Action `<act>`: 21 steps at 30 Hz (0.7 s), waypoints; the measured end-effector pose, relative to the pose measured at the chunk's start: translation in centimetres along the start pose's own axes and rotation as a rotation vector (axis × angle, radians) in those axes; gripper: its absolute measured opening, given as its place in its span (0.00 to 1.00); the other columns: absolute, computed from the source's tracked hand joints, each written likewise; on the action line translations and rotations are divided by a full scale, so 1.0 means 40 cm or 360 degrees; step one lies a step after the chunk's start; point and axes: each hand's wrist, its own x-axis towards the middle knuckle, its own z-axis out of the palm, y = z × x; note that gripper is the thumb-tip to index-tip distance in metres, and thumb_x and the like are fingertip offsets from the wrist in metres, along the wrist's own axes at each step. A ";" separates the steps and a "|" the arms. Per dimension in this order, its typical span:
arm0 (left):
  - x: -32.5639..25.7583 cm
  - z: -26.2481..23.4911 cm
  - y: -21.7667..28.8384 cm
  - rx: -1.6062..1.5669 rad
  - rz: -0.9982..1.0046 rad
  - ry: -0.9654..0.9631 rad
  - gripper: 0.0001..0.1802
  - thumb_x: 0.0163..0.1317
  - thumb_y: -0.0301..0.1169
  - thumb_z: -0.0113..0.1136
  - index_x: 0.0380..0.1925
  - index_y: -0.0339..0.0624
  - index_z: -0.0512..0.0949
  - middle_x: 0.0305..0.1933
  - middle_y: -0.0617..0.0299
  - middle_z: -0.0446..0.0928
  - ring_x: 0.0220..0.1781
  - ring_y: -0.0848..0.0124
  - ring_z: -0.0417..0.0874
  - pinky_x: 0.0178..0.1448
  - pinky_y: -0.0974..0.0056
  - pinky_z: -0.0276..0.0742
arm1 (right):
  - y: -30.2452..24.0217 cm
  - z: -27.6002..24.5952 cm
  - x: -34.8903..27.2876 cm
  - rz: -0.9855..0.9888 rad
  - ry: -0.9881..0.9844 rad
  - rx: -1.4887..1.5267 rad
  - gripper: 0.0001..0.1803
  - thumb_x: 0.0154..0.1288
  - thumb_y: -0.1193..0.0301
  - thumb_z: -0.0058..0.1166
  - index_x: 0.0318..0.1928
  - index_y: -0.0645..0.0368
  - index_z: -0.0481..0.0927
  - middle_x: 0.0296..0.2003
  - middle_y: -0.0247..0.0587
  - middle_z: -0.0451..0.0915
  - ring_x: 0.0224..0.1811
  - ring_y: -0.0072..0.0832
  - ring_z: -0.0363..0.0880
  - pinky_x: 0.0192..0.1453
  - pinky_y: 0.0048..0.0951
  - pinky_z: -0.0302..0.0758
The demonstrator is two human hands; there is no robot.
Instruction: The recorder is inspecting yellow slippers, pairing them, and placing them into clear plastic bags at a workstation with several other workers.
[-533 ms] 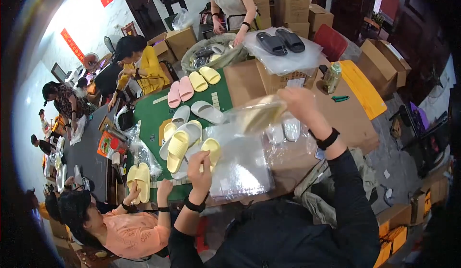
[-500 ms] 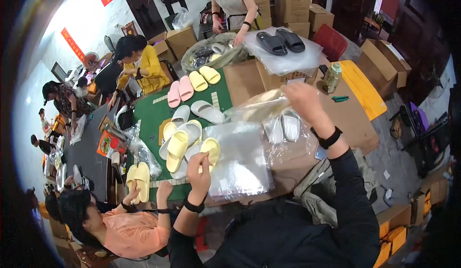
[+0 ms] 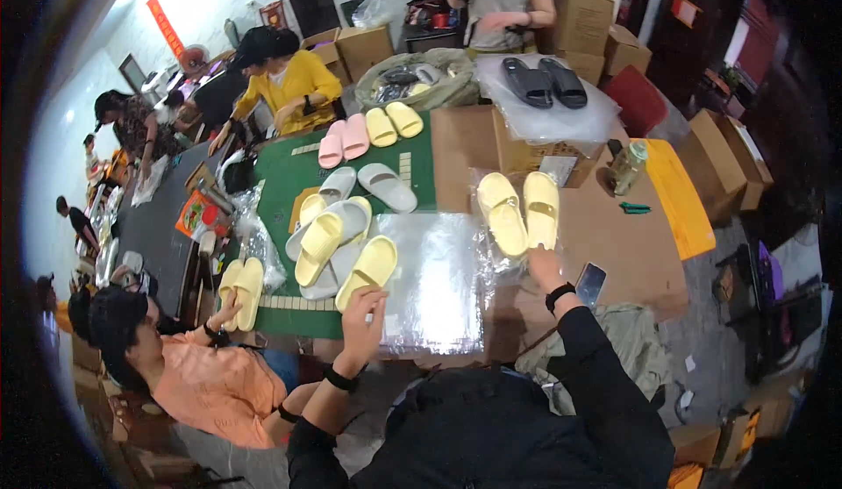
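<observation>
My left hand (image 3: 361,322) is closed at the heel of a yellow slipper (image 3: 368,268), which leans over the green mat's near right corner. To the right, a clear plastic bag (image 3: 478,245) with a pair of yellow slippers (image 3: 502,213) lies on the brown tabletop. My right hand (image 3: 545,268) has its fingers closed at the heel end of this bagged pair. Beside my left hand, yellow and grey slippers (image 3: 317,249) lie in a loose heap. Between my hands a stack of clear plastic bags (image 3: 434,300) reflects the light.
Pink slippers (image 3: 344,140) and another yellow pair stand farther back. Black slippers (image 3: 544,83) rest on plastic sheets over a box. A bottle (image 3: 628,166), green snips (image 3: 635,208) and a phone (image 3: 589,284) lie rightward. A co-worker in orange (image 3: 219,379) sits close at left, touching yellow slippers.
My right hand has come down and nearer with the bag, and the yellow pair now lies flat where a bagged grey pair showed. The yellow slipper at my left hand has shifted left.
</observation>
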 end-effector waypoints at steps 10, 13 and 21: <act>-0.209 0.087 -0.257 0.0287 -0.0313 -0.0914 0.19 0.56 0.35 0.56 0.46 0.39 0.72 0.45 0.42 0.72 0.50 0.49 0.72 0.54 0.53 0.67 | 0.006 0.066 0.013 0.0122 -0.0050 0.0095 0.11 0.54 0.72 0.46 0.39 0.59 0.74 0.36 0.49 0.76 0.37 0.43 0.78 0.39 0.39 0.74; -0.274 0.124 -0.334 0.0461 -0.0531 -0.1178 0.25 0.55 0.39 0.56 0.52 0.39 0.69 0.53 0.36 0.67 0.59 0.44 0.65 0.60 0.51 0.62 | -0.010 0.041 -0.005 0.0081 0.0018 0.0095 0.18 0.53 0.70 0.48 0.46 0.60 0.72 0.45 0.52 0.73 0.41 0.45 0.76 0.45 0.41 0.73; -0.268 0.153 -0.389 0.0540 -0.0261 -0.1113 0.27 0.55 0.38 0.54 0.55 0.41 0.66 0.53 0.38 0.67 0.56 0.44 0.67 0.58 0.50 0.65 | -0.220 -0.139 -0.104 -0.0123 0.0163 0.0210 0.32 0.47 0.69 0.54 0.57 0.54 0.68 0.62 0.50 0.58 0.67 0.47 0.49 0.67 0.54 0.47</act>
